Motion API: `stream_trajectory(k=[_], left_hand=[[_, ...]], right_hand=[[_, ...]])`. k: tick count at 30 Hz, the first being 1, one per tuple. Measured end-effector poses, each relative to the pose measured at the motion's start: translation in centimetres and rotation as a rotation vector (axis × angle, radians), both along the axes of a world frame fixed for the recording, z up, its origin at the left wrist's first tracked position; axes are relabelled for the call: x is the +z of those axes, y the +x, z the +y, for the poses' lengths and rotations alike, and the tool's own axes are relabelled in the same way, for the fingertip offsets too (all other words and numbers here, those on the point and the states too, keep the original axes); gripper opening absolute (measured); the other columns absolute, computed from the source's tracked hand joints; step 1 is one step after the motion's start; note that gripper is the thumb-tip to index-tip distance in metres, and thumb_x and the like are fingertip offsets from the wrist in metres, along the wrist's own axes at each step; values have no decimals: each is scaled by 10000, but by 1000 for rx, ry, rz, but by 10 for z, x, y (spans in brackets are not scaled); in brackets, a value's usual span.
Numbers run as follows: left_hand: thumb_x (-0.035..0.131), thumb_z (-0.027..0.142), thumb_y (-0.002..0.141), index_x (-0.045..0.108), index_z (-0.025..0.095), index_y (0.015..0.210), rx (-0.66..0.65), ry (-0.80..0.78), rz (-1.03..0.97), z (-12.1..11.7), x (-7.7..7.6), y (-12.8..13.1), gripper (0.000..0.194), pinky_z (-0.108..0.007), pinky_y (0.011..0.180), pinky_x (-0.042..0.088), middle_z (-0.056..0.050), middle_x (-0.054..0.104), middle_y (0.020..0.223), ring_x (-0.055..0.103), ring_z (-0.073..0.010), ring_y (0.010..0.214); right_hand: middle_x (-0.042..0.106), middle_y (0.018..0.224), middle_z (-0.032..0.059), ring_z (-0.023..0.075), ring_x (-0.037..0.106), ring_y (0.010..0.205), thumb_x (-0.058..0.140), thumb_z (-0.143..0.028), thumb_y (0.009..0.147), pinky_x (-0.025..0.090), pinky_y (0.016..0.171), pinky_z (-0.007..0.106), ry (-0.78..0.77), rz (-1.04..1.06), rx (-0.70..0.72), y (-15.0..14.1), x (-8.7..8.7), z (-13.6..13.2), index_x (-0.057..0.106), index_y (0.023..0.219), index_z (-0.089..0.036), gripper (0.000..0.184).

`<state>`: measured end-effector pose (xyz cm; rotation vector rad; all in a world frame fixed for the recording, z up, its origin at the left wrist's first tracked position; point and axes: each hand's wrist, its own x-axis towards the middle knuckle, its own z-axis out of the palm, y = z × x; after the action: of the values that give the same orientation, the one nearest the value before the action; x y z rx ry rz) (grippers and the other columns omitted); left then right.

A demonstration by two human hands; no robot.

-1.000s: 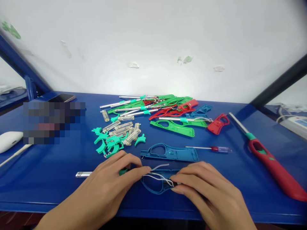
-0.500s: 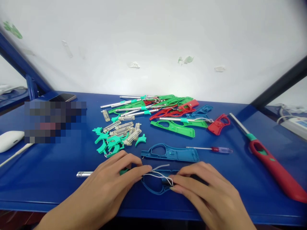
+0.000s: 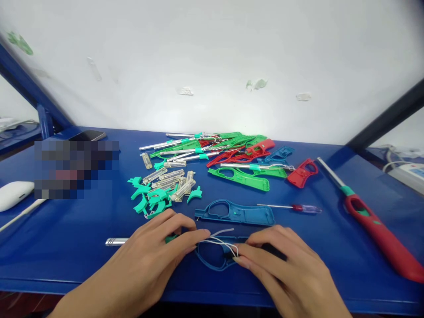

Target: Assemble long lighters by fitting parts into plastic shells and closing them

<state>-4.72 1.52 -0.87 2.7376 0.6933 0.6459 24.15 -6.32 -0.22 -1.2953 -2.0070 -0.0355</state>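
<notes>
A blue lighter half-shell [image 3: 212, 267] lies in front of me, its trigger loop showing between my hands. My left hand [image 3: 155, 254] is closed over its front end, where the silver lighter tube [image 3: 115, 241] sticks out to the left. From under the left thumb come two white wires [image 3: 228, 243] and a clear thin hose [image 3: 223, 231]. With pinched fingers, my right hand [image 3: 291, 265] holds the wires' far ends by a dark part at the shell's grip; that part is mostly hidden. Just beyond lies a second blue half-shell [image 3: 247, 214].
A screwdriver [image 3: 306, 209] and a whole red lighter [image 3: 380, 234] lie to the right. Turquoise triggers [image 3: 160, 194], clear fuel tanks [image 3: 168, 180] and a pile of green and red shells [image 3: 238, 154] with metal tubes sit farther back. A phone [image 3: 88, 134] is at back left.
My right fingers have shifted slightly at the wire ends, and the wires' bend has moved a little left. My left hand stays in place.
</notes>
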Motion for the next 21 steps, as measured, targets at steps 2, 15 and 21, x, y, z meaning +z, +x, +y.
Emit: stream_trajectory(k=[2,15,21], left_hand=[[408,76,1190,633,277,1462,-4,-3,-5,0,0,0,406,-248,1076,499,-35,661,1327,613,-151,1202],[460,56,1152,678,299,1415,15,-21,-35,0,2,1,420,-277,1029,571,-36,714,1297,678,-171,1160],[441,40,1158,648,290,1441,8,-33,-3,-2,1,0,431,-275,1063,534,-42,679,1334,640,-169,1198]], right_hand=[[807,896,-68,89,736,722,520,-440,1208,619,698,188,25,-6,-3,-1,0,0,845,1035,-357,377],[827,871,-18,114,773,714,562,-442,1191,642,685,217,32,45,2,-2,1,0,875,997,-301,394],[825,877,-41,104,771,725,564,-466,1187,640,702,214,32,47,-3,-2,2,0,869,1008,-319,383]])
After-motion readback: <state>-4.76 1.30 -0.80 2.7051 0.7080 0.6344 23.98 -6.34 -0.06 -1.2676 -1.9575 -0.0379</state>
